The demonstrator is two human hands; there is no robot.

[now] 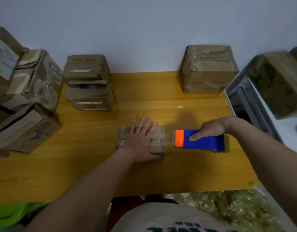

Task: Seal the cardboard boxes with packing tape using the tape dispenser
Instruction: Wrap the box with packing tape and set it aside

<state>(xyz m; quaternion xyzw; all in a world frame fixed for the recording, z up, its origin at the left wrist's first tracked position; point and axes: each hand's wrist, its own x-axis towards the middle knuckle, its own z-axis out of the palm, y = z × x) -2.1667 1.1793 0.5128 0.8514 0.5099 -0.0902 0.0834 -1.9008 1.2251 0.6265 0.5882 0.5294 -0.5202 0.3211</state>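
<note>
A small flat cardboard box [158, 140] lies on the yellow wooden table [94, 164], just in front of me. My left hand [139, 141] lies flat on its top, fingers straight and spread, thumb against the near side. My right hand [211, 129] grips a blue tape dispenser [201, 139] with an orange front end, held just to the right of the box. The orange end points at the box's right side. Clear tape glints on the box's right part.
Two stacked small boxes [88, 82] stand at the back left. A pile of larger worn boxes [25, 101] fills the left edge. One bigger box [208, 69] stands at the back right by the wall. A grey rack [250, 101] holding a carton borders the table's right side.
</note>
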